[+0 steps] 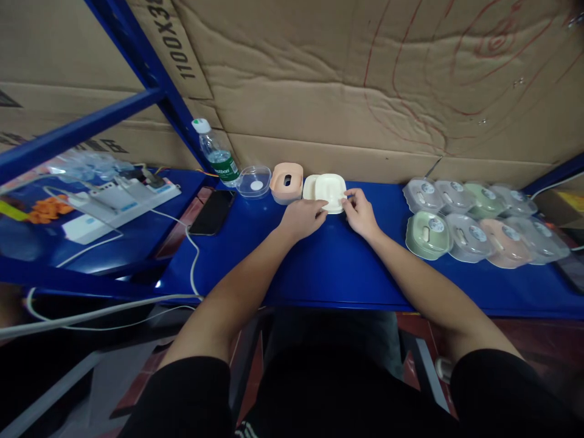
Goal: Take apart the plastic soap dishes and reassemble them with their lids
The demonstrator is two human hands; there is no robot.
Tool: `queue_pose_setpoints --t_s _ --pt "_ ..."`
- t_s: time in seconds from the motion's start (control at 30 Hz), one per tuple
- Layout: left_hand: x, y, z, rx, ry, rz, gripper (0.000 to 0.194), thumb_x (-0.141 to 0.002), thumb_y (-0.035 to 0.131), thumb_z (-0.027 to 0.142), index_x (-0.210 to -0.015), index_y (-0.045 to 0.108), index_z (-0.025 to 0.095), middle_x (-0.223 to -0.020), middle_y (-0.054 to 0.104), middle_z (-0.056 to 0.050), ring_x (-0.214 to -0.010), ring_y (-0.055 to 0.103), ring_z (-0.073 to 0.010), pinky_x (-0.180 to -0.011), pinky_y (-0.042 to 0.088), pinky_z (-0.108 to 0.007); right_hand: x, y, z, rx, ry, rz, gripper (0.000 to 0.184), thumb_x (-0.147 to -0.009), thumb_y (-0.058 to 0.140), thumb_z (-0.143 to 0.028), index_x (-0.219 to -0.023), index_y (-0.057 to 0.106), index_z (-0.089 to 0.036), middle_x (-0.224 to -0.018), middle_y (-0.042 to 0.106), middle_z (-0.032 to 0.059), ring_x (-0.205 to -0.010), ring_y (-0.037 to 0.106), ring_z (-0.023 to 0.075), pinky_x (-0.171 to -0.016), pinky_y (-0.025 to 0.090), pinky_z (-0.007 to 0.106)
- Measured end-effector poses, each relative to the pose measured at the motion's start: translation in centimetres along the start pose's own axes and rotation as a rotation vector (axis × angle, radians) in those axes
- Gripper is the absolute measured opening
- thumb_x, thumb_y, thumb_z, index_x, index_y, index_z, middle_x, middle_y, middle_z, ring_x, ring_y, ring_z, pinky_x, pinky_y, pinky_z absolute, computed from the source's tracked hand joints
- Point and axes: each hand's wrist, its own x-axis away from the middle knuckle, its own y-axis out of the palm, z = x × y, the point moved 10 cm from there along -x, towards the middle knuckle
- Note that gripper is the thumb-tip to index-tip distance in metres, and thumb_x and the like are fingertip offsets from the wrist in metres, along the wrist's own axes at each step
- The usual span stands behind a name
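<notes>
A cream, square plastic piece with rounded corners, like a shallow lid or tray, is between my two hands above the blue table. My left hand is closed, its fingertips on the lower left edge of this piece. Thumb and fingers of my right hand pinch its right edge. Behind it to the left, a second cream piece is partly covered. A peach-coloured container with an oval opening in its top stands just left of that. Beside it lies a clear plastic box with a white round spot.
Several lidded boxes in green, grey and peach stand in two rows on the right. To the left are a water bottle, a black phone, a white power strip and loose cables. Cardboard walls the back.
</notes>
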Motion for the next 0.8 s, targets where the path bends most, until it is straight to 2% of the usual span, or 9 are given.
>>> queue_pose_setpoints --t_s 0.1,0.27,0.33,0.43,0.63,0.73,0.8 --pt "-0.4 0.5 -0.8 -0.018 -0.078 -0.042 0.035 -0.100 0.071 0.041 -0.128 0.077 0.022 -0.105 0.084 -0.006 -0.100 0.077 -0.0258 -0.084 0.056 -0.036 -0.1 0.8 0.0 0.034 -0.046 -0.070 0.044 -0.102 0.052 -0.048 -0.140 0.055 -0.027 -0.114 0.079 0.0071 -0.080 0.072 0.0249 -0.081 0.059 0.046" --pt "-1.0 0.2 -2.9 -0.142 -0.178 -0.027 0.032 -0.105 0.062 0.038 -0.129 0.075 0.022 -0.114 0.082 -0.011 -0.106 0.076 -0.0272 -0.084 0.056 -0.036 0.5 2.2 -1.5 0.200 -0.148 -0.200 0.070 -0.099 0.058 -0.047 -0.164 0.040 -0.026 -0.151 0.069 0.0122 -0.110 0.075 0.0341 -0.098 0.061 0.058" --pt "-1.2 0.2 -3.7 -0.155 -0.192 -0.005 0.029 -0.104 0.064 0.033 -0.128 0.075 0.023 -0.117 0.081 -0.012 -0.107 0.075 -0.0279 -0.083 0.057 -0.037 0.8 2.4 -2.0 0.256 -0.165 -0.231 0.073 -0.099 0.060 -0.044 -0.166 0.038 -0.026 -0.155 0.066 0.0112 -0.119 0.074 0.0354 -0.103 0.061 0.059" --pt "-1.3 0.4 -4.6 -0.133 -0.201 0.030 0.029 -0.100 0.066 0.027 -0.127 0.076 0.024 -0.117 0.080 -0.013 -0.105 0.076 -0.0304 -0.080 0.059 -0.039 1.1 2.4 -2.5 0.317 -0.177 -0.252 0.065 -0.100 0.061 -0.043 -0.161 0.048 -0.026 -0.157 0.065 0.0109 -0.127 0.071 0.0354 -0.108 0.059 0.059" --pt "-1.2 1.2 -4.8 -0.118 -0.185 0.024 0.035 -0.099 0.063 0.025 -0.132 0.073 0.022 -0.113 0.079 -0.017 -0.101 0.076 -0.0340 -0.078 0.059 -0.044 1.3 2.5 -2.7 0.352 -0.201 -0.283 0.056 -0.101 0.062 -0.041 -0.154 0.057 -0.025 -0.155 0.066 0.0114 -0.137 0.066 0.0352 -0.111 0.057 0.058" --pt "-1.1 1.0 -4.6 -0.127 -0.167 0.042 0.035 -0.099 0.061 0.026 -0.132 0.074 0.023 -0.113 0.079 -0.016 -0.101 0.075 -0.0320 -0.080 0.060 -0.042 1.9 2.3 -3.8 0.380 -0.233 -0.308 0.058 -0.101 0.061 -0.040 -0.156 0.055 -0.023 -0.157 0.063 0.0130 -0.139 0.064 0.0351 -0.110 0.057 0.056" --pt "-0.9 0.6 -4.6 -0.127 -0.164 0.064 0.039 -0.097 0.063 0.028 -0.135 0.072 0.025 -0.109 0.080 -0.013 -0.098 0.076 -0.0295 -0.079 0.060 -0.039 2.4 1.2 -5.1 0.423 -0.265 -0.311 0.060 -0.102 0.060 -0.041 -0.158 0.053 -0.021 -0.161 0.060 0.0151 -0.141 0.063 0.0370 -0.110 0.057 0.057"
